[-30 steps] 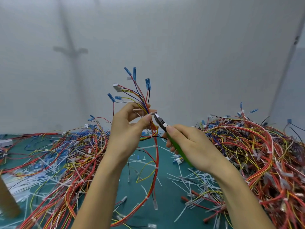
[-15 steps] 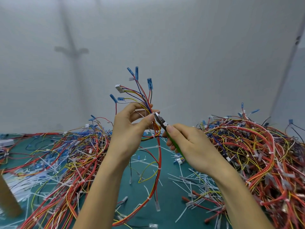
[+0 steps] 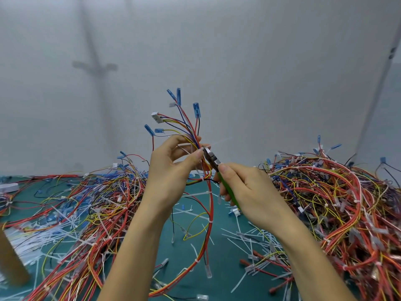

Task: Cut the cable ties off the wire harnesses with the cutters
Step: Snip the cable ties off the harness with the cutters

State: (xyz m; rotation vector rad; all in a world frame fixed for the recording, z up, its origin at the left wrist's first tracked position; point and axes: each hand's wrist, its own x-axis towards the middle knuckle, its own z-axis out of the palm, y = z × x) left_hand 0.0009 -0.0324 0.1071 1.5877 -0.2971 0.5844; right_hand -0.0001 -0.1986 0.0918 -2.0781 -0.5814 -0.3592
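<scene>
My left hand (image 3: 173, 170) holds a wire harness (image 3: 209, 213) upright, pinching its bundle between thumb and fingers. Blue terminals and a white connector (image 3: 157, 117) fan out above the hand. The harness's red, yellow and black wires hang down to the green mat. My right hand (image 3: 249, 192) grips green-handled cutters (image 3: 227, 187). Their metal jaws (image 3: 209, 156) touch the bundle right at my left thumb tip. A thin white cable tie tail (image 3: 221, 141) sticks out to the right just above the jaws. Whether the jaws are closed on the tie is hard to tell.
A large heap of tied harnesses (image 3: 336, 203) fills the right side. Another heap (image 3: 86, 203) lies on the left. Cut white ties (image 3: 249, 237) litter the green mat (image 3: 186, 246). A brown cardboard object (image 3: 10, 261) stands at the lower left. A grey wall rises behind.
Both hands and the harness have risen slightly. The cutter jaws have moved up and in against the bundle at my left thumb, and the white tie tail now shows above them.
</scene>
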